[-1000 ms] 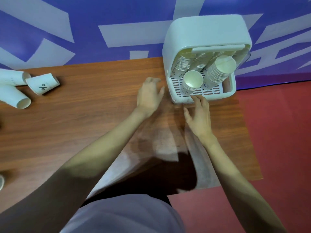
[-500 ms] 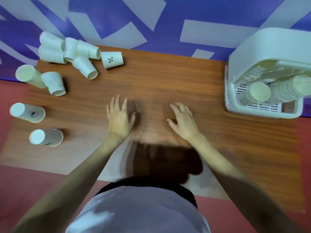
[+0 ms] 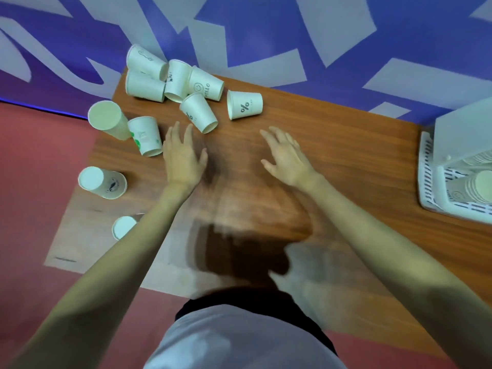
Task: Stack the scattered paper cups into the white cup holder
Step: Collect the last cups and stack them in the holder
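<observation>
Over the wooden counter point(image 3: 332, 145) both hands hover empty, fingers spread: the left hand point(image 3: 183, 158) just beside a tipped paper cup point(image 3: 199, 113), the right hand point(image 3: 287, 158) near the cup marked with a percent sign point(image 3: 245, 105). More paper cups point(image 3: 170, 77) lie scattered at the far left corner. At the right edge stands the white cup holder point(image 3: 436, 182), with stacked cups point(image 3: 476, 186) inside.

Paper cups point(image 3: 175, 83) lie heaped at the tabletop's point(image 3: 332, 145) far left corner, more strung down its left edge. The cup holder point(image 3: 458, 177) sits at the right edge, stacked cups point(image 3: 476, 186) inside. My hands hover between them.
</observation>
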`<act>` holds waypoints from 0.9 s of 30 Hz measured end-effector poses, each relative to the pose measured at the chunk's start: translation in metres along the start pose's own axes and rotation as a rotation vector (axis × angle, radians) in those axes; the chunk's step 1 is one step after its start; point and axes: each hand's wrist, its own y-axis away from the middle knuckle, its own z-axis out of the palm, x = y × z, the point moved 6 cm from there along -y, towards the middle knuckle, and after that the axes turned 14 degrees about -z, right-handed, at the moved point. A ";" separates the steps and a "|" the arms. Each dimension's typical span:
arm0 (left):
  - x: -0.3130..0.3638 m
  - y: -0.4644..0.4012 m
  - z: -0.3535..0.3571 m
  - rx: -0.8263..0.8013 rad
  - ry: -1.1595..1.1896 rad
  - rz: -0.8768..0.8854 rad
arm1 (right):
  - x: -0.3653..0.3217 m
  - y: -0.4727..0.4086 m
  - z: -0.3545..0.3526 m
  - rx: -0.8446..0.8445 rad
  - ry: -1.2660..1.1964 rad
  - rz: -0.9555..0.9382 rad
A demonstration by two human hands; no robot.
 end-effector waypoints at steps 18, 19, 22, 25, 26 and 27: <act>0.002 -0.104 0.012 -0.031 0.196 0.047 | 0.009 -0.146 0.010 -0.166 0.220 -0.052; 0.003 -0.104 0.013 -0.038 0.195 0.046 | 0.010 -0.148 0.008 -0.147 0.245 -0.049; 0.004 -0.100 0.015 -0.040 0.183 0.057 | 0.011 -0.145 0.002 -0.112 0.272 -0.030; 0.008 -0.090 0.014 -0.043 0.207 0.033 | 0.016 -0.127 -0.001 -0.104 0.259 -0.007; 0.010 -0.084 0.013 -0.049 0.228 0.016 | 0.019 -0.118 -0.003 -0.080 0.242 0.000; 0.012 -0.078 0.013 -0.056 0.253 0.002 | 0.022 -0.108 -0.005 -0.049 0.219 0.007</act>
